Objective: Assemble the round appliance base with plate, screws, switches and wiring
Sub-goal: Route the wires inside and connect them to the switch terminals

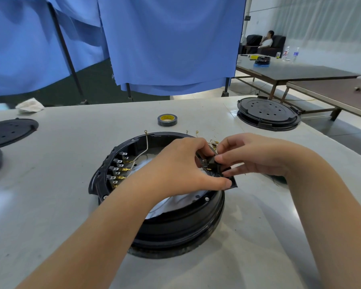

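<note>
Left hand [181,165] and right hand [256,157] met over right rim of round appliance base [175,224], fingers of both curled, pinching small black switch [209,163] between them. Row of fitted switches [118,170] with brass terminals sat left of left hand. Loose ring-terminal wires [146,140] stood just beyond both hands.

Risks, judged: switch slipping from pinch into base; terminals bending; loose wires snagged under fingers.

Pale grey, smooth worktable [71,205] fills the lower frame. Round black plastic appliance base [175,226] sits at centre. Roll of dark tape with yellow core [167,119] lies above centre. Stacked round black perforated covers [268,113] at upper right. Flat black perforated disc [9,131] at left edge; crumpled white cloth [29,106] at upper left.
</note>
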